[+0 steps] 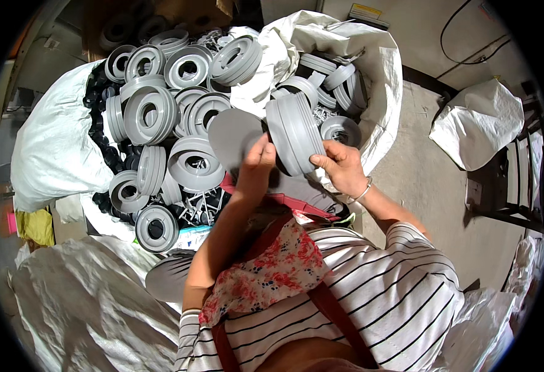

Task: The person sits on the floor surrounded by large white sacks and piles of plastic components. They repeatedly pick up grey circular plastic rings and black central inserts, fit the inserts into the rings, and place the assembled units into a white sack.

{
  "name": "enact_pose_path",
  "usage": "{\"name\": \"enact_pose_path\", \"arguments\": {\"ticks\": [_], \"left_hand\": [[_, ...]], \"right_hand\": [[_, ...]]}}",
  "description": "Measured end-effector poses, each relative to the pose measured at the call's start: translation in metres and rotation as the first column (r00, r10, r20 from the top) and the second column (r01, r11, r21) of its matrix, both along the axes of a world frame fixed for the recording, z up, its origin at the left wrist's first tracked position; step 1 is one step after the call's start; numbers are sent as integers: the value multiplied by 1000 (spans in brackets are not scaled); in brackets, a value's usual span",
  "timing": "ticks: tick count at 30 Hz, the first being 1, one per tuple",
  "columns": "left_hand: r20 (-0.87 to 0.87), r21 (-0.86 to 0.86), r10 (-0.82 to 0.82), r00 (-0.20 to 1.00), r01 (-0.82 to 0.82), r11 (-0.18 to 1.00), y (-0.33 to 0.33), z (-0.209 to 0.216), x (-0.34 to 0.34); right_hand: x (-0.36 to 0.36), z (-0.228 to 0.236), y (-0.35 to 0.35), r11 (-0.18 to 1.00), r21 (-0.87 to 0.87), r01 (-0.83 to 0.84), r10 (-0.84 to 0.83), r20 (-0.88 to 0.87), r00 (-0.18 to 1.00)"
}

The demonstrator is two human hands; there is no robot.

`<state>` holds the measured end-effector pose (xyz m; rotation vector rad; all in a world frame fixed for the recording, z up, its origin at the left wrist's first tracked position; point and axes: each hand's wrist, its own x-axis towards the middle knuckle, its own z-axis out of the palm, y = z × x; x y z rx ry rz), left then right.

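Both hands hold a grey ribbed plastic ring [293, 134], seen from its side and tilted, in front of my body. My right hand [344, 168] pinches its right edge, thumb on the ribs. Against its lower left side rests my left hand [258, 164], partly in shadow, with most of its fingers hidden. Just left of that hand is a flat, smooth grey round piece [233, 135]; whether the hand touches it I cannot tell. Many similar grey rings [150, 116] lie heaped beyond and to the left.
A white woven sack [380, 80] with more grey rings stands open at the far right. Another bulging white sack [55, 146] sits at left beside black parts. Small pale plastic pieces [202, 208] lie under the rings. A dark metal rack [520, 167] stands right.
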<state>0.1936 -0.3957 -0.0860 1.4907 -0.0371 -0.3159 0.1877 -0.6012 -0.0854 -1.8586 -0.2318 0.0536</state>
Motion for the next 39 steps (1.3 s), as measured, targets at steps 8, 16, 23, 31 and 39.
{"name": "enact_pose_path", "arguments": {"ticks": [8,16,23,31,39], "left_hand": [[30,2,108,994,-108,994,8,11,22],[51,825,-210,976,78,560,35,10,161],[-60,924,-254,965,149,352,24,-34,216],[-133,944,-188,973,182,276,22,-58,230],[-95,988,-211,973,119,100,30,-78,238]], "right_hand": [[28,-42,-54,850,-512,123,-139,7,990],[58,-75,-78,787,-608,104,-157,-35,987],[78,-99,-101,750,-659,64,-132,-54,990],[80,-115,-100,697,-710,103,-153,-7,988],[98,-100,-107,724,-677,136,-136,53,989]]}}
